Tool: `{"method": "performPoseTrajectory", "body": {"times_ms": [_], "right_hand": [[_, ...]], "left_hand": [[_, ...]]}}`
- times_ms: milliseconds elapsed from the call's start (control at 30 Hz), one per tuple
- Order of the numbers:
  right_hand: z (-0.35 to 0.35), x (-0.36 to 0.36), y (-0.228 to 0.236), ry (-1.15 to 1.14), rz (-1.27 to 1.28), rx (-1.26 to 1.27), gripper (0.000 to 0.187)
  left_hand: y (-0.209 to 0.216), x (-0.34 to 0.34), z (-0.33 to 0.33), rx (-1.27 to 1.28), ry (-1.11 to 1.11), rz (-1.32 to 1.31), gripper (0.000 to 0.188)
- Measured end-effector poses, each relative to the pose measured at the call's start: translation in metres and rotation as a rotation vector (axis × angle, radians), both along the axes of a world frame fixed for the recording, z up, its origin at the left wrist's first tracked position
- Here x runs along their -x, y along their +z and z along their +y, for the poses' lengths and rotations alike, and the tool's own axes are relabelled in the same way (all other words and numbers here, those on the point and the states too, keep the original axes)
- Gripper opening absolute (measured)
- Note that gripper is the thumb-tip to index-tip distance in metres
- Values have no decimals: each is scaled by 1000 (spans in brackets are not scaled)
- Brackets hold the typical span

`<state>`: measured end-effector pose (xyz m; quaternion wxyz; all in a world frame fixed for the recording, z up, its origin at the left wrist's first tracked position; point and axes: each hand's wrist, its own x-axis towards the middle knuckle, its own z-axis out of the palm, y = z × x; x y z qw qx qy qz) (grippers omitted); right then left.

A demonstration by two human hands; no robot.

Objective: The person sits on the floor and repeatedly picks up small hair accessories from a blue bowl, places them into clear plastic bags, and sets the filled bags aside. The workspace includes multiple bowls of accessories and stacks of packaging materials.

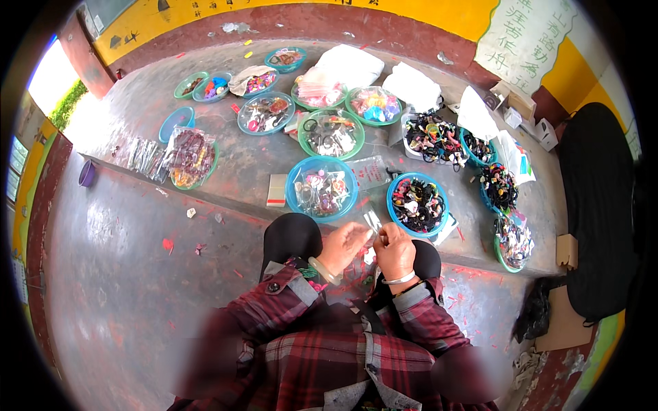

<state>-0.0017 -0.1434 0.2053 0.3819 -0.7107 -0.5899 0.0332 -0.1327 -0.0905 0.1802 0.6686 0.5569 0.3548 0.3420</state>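
Observation:
My left hand [343, 248] and my right hand [395, 255] meet above my lap, between my knees. Fingers of both are closed in a pinch around a small clear plastic bag [372, 220], whose shiny end sticks up between them. What the bag contains is too small to make out. Just beyond my hands stands a blue basin [296, 205] of small packed trinkets. To the right of it is another blue basin [391, 214], full of black hair ties with small ornaments.
Several basins of small accessories spread over the raised concrete floor, among them a green basin [302, 145]. White sacks [353, 63] lean at the back. Clear packets [145, 159] lie at the left. The step's edge runs beneath my knees; a black covered object [600, 219] stands right.

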Motion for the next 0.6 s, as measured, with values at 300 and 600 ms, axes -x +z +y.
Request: {"method": "performPoseTrajectory", "body": {"times_ms": [300, 600], "right_hand": [[-8, 12, 8, 149, -401, 7, 13], [-6, -2, 10, 41, 213, -64, 34]], "left_hand": [[12, 1, 4, 305, -31, -91, 17], [12, 12, 16, 285, 35, -138, 15]]}}
